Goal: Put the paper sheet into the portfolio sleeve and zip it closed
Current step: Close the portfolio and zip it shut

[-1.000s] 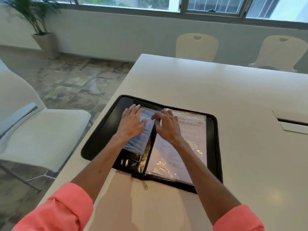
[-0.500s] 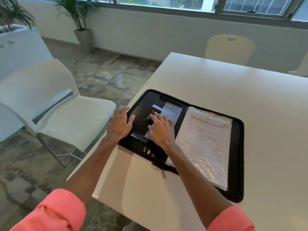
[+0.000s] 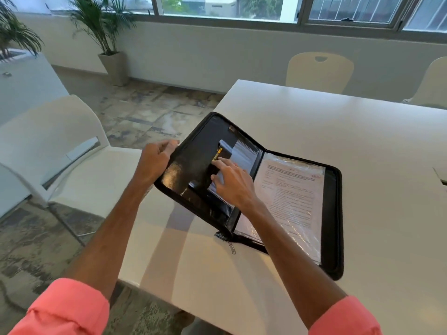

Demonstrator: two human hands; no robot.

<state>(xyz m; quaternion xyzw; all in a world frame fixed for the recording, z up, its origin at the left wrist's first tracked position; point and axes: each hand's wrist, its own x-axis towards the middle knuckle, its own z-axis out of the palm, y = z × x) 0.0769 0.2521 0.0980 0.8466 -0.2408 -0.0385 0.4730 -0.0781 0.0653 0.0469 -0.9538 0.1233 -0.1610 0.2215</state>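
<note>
One zip pull (image 3: 231,247) lies on the desk (image 3: 362,131) at center frame. Left hand (image 3: 154,163) grips the one portfolio's (image 3: 332,213) tilted-up left cover; right hand (image 3: 232,187) rests spread on its inner pocket. One sheet (image 3: 292,197) lies sleeved in the right half, long axis running up-frame. Beyond stand three chairs (image 3: 319,71) and two plants (image 3: 104,25).

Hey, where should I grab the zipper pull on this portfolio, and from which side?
Pinch the flat tab of the zipper pull between thumb and forefinger, coming from the near side. It lies loose on the table, sticking out from the near edge of the portfolio by the spine and pointing toward you, with bare tabletop around it.
</note>
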